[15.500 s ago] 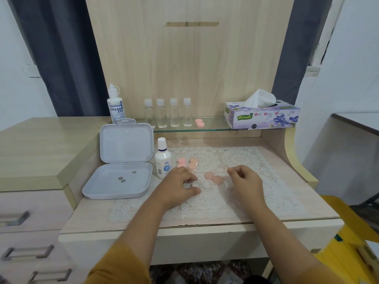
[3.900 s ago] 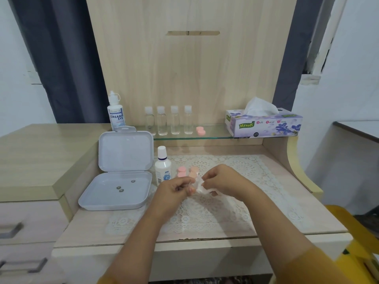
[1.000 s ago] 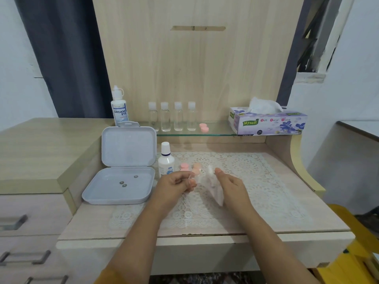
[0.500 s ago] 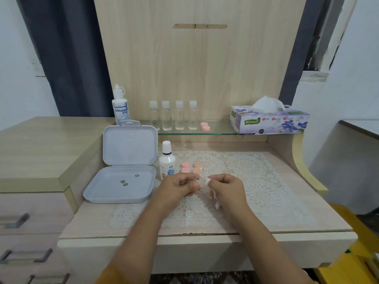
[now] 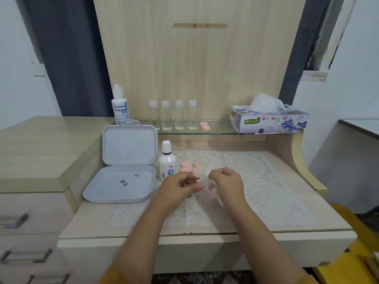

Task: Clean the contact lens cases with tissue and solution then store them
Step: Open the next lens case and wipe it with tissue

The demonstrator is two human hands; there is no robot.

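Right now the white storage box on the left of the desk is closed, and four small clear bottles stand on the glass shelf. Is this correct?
Not quite. The head view shows the white storage box open: its lid stands upright and a few small dark things lie in its base. The rest holds: four small clear bottles stand in a row on the glass shelf.

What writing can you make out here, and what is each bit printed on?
"DREAM EYE": tall solution bottle at the shelf's left end.
"Mysoft": green logo on the tissue box.
"Soft Facial Tissue": front of the same box.
Small white bottle beside the open grey case: label too blurred to read.
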